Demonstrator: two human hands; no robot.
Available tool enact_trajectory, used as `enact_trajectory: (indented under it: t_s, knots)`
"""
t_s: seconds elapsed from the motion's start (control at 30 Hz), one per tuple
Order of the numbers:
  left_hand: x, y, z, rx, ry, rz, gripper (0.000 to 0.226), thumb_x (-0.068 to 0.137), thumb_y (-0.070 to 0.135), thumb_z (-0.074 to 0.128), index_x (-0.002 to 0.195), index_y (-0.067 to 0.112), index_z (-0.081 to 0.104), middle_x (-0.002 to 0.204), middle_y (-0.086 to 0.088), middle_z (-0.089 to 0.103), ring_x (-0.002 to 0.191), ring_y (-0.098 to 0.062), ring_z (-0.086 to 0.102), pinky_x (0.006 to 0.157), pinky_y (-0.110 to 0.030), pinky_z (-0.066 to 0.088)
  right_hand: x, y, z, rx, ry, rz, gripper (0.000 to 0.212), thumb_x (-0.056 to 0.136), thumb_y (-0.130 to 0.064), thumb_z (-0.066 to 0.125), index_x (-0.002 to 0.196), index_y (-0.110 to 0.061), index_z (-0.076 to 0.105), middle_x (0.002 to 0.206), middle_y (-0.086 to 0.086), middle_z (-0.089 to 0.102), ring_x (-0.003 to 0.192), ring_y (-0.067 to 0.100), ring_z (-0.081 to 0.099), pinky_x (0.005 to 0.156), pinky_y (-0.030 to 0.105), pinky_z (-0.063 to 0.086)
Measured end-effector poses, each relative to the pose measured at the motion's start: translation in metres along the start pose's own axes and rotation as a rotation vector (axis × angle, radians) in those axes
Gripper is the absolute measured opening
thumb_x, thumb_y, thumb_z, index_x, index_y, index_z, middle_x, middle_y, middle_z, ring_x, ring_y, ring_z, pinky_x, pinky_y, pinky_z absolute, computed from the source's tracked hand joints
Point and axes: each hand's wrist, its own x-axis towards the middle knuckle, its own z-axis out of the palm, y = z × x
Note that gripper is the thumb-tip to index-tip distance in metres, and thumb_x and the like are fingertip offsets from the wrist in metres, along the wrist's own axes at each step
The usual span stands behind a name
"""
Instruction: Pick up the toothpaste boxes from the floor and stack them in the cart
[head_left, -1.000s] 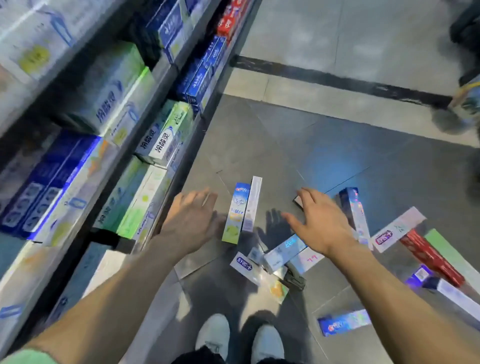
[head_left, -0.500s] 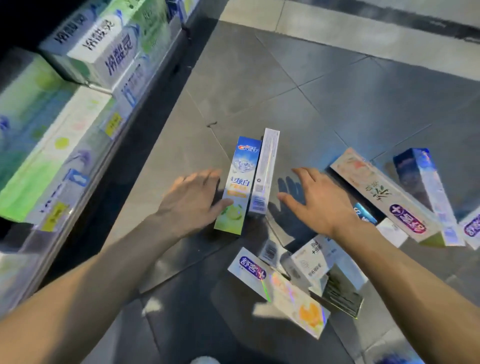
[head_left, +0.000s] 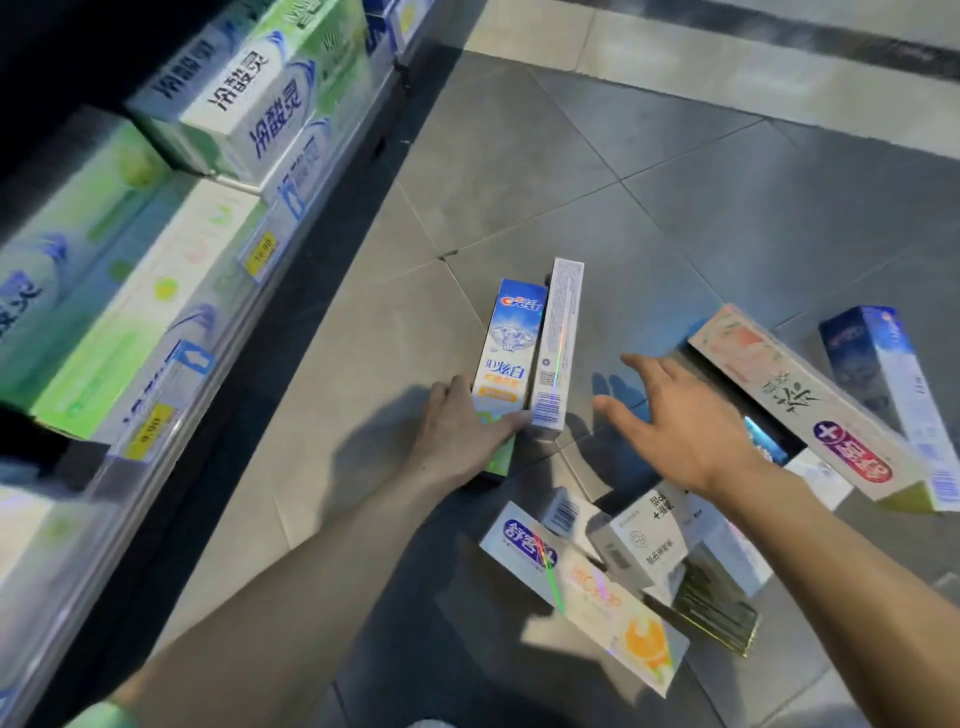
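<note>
Grey floor tiles (head_left: 519, 171) stretch bare ahead of me, with a stocked shelf (head_left: 208, 291) closing off the left edge. I see toothpaste boxes scattered to the right and near my feet. My left hand (head_left: 462, 431) grips the lower end of a blue box (head_left: 506, 358), thumb curled over its front; a white box (head_left: 558, 348) lies touching it on the right. My right hand (head_left: 680, 415) hovers flat with fingers spread, holding nothing, just right of that pair. A long cream box (head_left: 810, 405) and a dark blue box (head_left: 893, 379) lie further right. I cannot see the cart.
</note>
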Motion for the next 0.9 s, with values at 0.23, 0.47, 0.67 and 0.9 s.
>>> enact_trajectory:
  t_s: [0.23, 0.47, 0.67, 0.9]
  knots:
    - [-0.006, 0.005, 0.005, 0.089, 0.066, 0.007, 0.062, 0.080, 0.051, 0.071, 0.124, 0.013, 0.048, 0.119, -0.006, 0.050, 0.115, -0.027, 0.051, 0.082, -0.034, 0.041, 0.006, -0.010, 0.007, 0.096, -0.008, 0.018, 0.075, 0.093, -0.070, 0.039, 0.150, -0.022, 0.040, 0.150, 0.005, 0.049, 0.132, 0.027, 0.051, 0.102, 0.044, 0.046]
    - [0.001, -0.011, -0.017, 0.112, 0.168, -0.025, 0.051, 0.072, 0.055, 0.071, 0.095, 0.023, 0.039, 0.075, 0.013, 0.045, 0.067, -0.017, 0.049, 0.053, -0.029, 0.033, 0.023, -0.030, 0.017, 0.286, -0.007, 0.127, 0.076, 0.094, -0.065, 0.051, 0.147, -0.011, 0.042, 0.145, 0.013, 0.054, 0.131, 0.032, 0.052, 0.103, 0.048, 0.047]
    - [0.000, -0.029, -0.035, -0.114, 0.200, -0.057, 0.055, 0.061, 0.060, 0.065, 0.094, 0.025, 0.039, 0.077, 0.018, 0.052, 0.067, 0.001, 0.048, 0.052, -0.016, 0.032, 0.052, -0.062, 0.029, 0.519, -0.051, 0.350, 0.076, 0.086, -0.064, 0.067, 0.130, -0.005, 0.046, 0.135, 0.020, 0.058, 0.119, 0.040, 0.058, 0.089, 0.043, 0.049]
    - [-0.004, -0.031, -0.051, -0.520, 0.036, -0.155, 0.043, 0.069, 0.027, 0.091, 0.101, 0.025, 0.063, 0.090, 0.008, 0.077, 0.077, -0.010, 0.074, 0.064, -0.027, 0.058, 0.062, -0.074, 0.040, 0.546, -0.076, 0.473, 0.061, 0.087, -0.039, 0.072, 0.132, -0.004, 0.050, 0.134, 0.020, 0.059, 0.118, 0.040, 0.059, 0.094, 0.045, 0.052]
